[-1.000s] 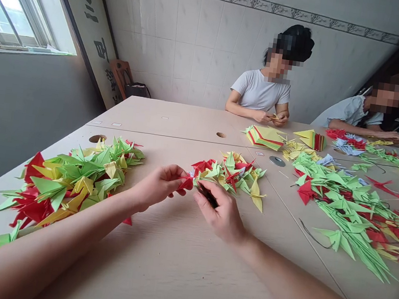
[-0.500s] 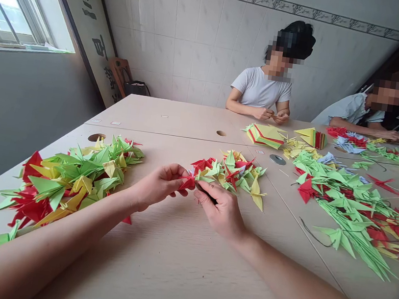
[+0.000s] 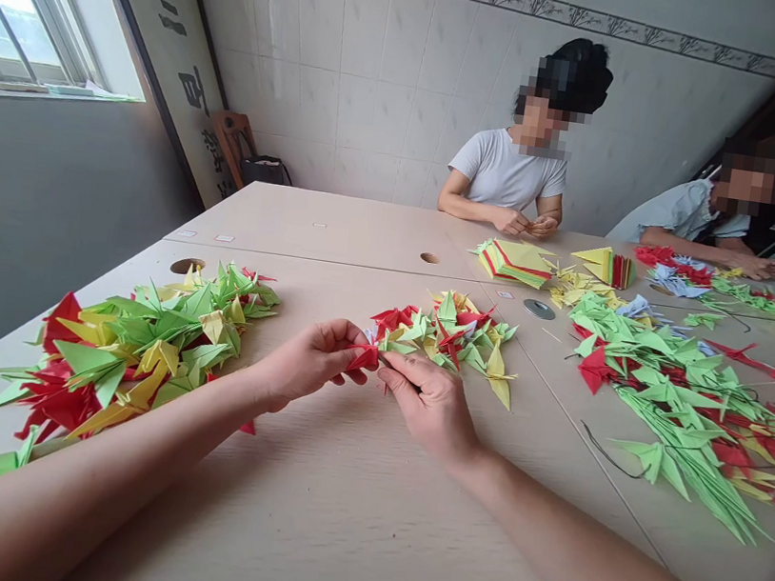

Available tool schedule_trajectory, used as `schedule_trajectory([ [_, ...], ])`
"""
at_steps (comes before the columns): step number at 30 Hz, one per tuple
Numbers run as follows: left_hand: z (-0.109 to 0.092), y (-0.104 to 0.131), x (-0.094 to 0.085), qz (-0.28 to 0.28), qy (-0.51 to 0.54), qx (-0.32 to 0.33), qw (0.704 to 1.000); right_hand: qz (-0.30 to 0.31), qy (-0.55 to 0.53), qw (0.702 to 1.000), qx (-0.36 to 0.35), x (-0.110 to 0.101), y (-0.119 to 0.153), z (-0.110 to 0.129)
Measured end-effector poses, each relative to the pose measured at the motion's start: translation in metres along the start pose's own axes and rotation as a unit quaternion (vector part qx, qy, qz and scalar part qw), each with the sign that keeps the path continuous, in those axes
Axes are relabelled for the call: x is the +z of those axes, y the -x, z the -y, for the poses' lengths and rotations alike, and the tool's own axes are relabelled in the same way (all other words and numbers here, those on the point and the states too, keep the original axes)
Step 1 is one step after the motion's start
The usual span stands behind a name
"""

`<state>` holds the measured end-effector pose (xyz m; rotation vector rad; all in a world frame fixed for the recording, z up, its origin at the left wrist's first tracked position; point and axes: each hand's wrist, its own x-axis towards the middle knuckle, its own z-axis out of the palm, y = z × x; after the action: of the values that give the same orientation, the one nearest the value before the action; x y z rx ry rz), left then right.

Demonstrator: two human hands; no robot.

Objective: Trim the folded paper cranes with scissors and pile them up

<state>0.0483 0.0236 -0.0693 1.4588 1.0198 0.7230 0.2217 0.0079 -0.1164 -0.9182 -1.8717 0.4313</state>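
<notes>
My left hand (image 3: 313,363) pinches a small folded red paper crane (image 3: 365,357) above the middle of the table. My right hand (image 3: 437,399) is closed, with its fingertips meeting at the right edge of that crane; whatever they grip is hidden. Just behind both hands lies a small pile of red, green and yellow paper cranes (image 3: 454,331). Left of my hands, partly covered by my left forearm, spreads a larger heap of paper cranes (image 3: 157,335) in the same colours.
Rows of strung green and red cranes (image 3: 676,389) cover the right side, with a dark cord (image 3: 606,451) beside them. Stacks of folded paper (image 3: 514,262) lie farther back. Two people sit across the table (image 3: 299,509), their hands on small items. Round holes (image 3: 429,258) pierce the tabletop.
The fingers of my right hand have drawn closer together, and the dark gap between them has narrowed. My left hand and the red crane stay almost in place.
</notes>
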Motion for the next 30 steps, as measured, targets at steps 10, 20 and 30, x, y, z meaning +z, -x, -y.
schedule_trajectory([
  [10,0.005,0.0,0.006,-0.03,-0.182,0.083,0.979,-0.04,-0.096,0.991,0.085,0.002,0.003,-0.001],
  [20,0.008,0.006,0.011,-0.099,-0.366,0.235,0.895,0.011,-0.151,0.984,0.093,0.003,0.003,0.002],
  [30,0.012,0.0,0.016,-0.031,-0.089,0.157,0.983,-0.025,-0.205,0.965,0.16,0.004,0.002,0.0],
])
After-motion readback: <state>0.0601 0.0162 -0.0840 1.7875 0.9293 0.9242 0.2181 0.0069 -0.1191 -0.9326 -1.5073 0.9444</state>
